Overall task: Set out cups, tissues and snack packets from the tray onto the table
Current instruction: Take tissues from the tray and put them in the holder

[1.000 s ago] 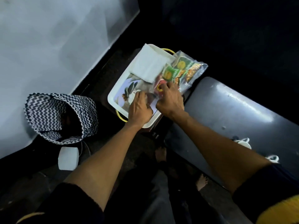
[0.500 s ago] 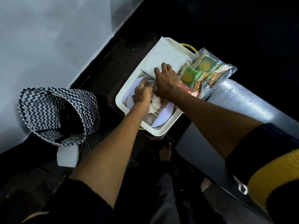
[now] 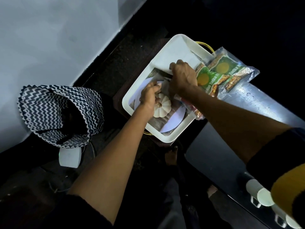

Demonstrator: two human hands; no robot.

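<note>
A white tray (image 3: pixel 132 95) sits in the middle of the view. In its far half lies a stack of white tissues (image 3: pixel 175 52). My right hand (image 3: pixel 183 78) grips the stack's near edge, and a dark gap shows under that edge. Just left of it, my left hand (image 3: pixel 149 95) rests with curled fingers on the tray's printed bottom; what its fingertips hold is hidden. Green snack packets (image 3: pixel 222 71) in a clear bag lie across the tray's right rim and the grey table (image 3: pixel 257 111). White cups (image 3: pixel 264 196) stand on the table at the lower right.
A black-and-white zigzag basket (image 3: pixel 61 113) stands on the dark floor to the left, with a small white device (image 3: pixel 70 157) below it. A pale wall fills the upper left. A bare foot (image 3: pixel 171 154) shows under the tray's near end.
My right hand left the snack packets, moved onto the tissue stack and closed on its near edge. My left hand slid farther into the tray. The view shifted closer.
</note>
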